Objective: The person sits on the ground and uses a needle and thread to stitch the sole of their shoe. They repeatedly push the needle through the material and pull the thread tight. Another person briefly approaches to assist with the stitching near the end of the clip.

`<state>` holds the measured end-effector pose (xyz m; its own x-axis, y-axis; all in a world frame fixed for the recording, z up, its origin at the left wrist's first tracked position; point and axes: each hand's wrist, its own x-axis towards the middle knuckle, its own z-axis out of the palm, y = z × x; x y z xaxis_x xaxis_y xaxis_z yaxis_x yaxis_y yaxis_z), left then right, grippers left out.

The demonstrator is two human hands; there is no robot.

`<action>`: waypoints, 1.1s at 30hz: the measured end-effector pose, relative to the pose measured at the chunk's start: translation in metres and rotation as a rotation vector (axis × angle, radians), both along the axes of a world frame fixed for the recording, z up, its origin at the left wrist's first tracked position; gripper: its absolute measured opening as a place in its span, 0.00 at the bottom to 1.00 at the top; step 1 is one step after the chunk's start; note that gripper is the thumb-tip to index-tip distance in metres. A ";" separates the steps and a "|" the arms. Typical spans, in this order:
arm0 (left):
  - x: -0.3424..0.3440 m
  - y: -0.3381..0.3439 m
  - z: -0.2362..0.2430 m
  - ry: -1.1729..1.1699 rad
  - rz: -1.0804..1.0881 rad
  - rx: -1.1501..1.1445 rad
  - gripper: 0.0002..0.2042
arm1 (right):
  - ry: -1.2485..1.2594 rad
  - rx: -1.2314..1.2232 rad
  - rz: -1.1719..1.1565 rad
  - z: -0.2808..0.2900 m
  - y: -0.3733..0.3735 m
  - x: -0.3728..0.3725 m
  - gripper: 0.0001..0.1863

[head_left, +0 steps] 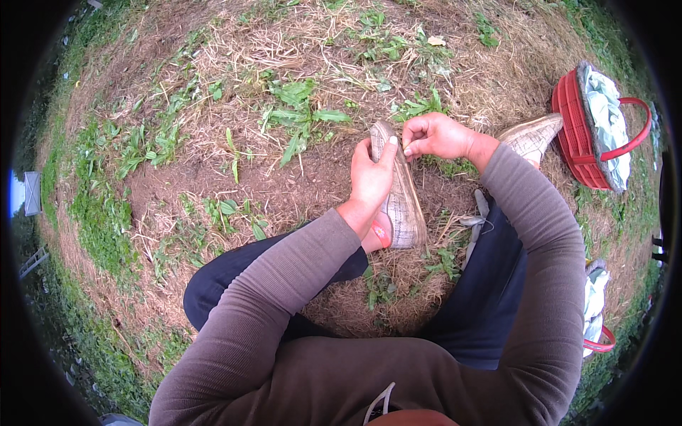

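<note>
A worn plaid cloth shoe (406,224) with a tan sole is on my left foot, which is turned on its side so that the sole faces right. My left hand (371,177) is wrapped over the upper near the toe, its thumb against the sole edge. Just right of the toe, my right hand (439,137) is closed in a pinch, thumb to forefinger, close to the sole. What it pinches, if anything, is too small to make out. The matching shoe (533,137) on my right foot lies farther right.
A red wicker basket (575,131) with a pale green liner stands by my right foot. Another red-handled basket (595,302) is near my right elbow. A greyish glove-like item (474,227) lies beside my right leg. Dry straw and weeds (302,117) cover the ground.
</note>
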<state>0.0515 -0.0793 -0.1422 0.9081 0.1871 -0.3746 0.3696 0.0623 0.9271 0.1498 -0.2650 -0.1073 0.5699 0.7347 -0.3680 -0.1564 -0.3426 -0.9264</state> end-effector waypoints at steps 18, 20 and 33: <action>0.001 -0.001 -0.001 -0.051 0.069 0.014 0.27 | -0.109 -0.078 0.012 0.008 0.001 0.000 0.07; 0.001 -0.001 -0.002 -0.050 0.068 0.031 0.28 | -0.107 -0.095 0.019 0.010 0.003 0.001 0.08; 0.021 0.014 -0.011 -0.037 -0.040 0.216 0.33 | -0.208 -0.237 0.119 0.025 0.012 0.009 0.07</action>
